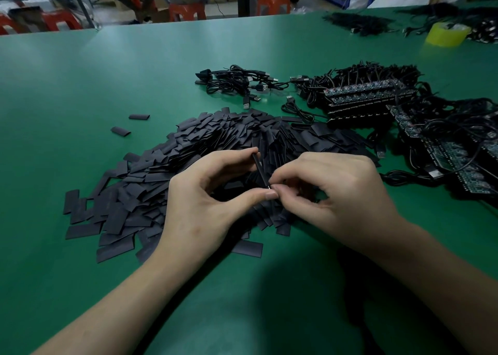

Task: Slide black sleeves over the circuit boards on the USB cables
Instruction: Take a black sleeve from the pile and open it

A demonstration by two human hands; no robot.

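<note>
A big heap of flat black sleeves (151,193) covers the middle of the green table (80,85). Above that heap my left hand (204,201) pinches one black sleeve (260,170) edge-on between forefinger and thumb. My right hand (334,193) meets it at the sleeve's lower end, fingertips pinched there; what it grips is too small to tell. Bundles of USB cables with bare circuit boards (369,95) lie at the right. A smaller bunch of USB cables with black-covered ends (237,81) lies behind the heap.
Two stray sleeves (121,131) lie left of the heap. A yellow tape roll (446,33) and more black cable piles (361,23) sit at the far right. Red stools (188,11) stand beyond the table's far edge.
</note>
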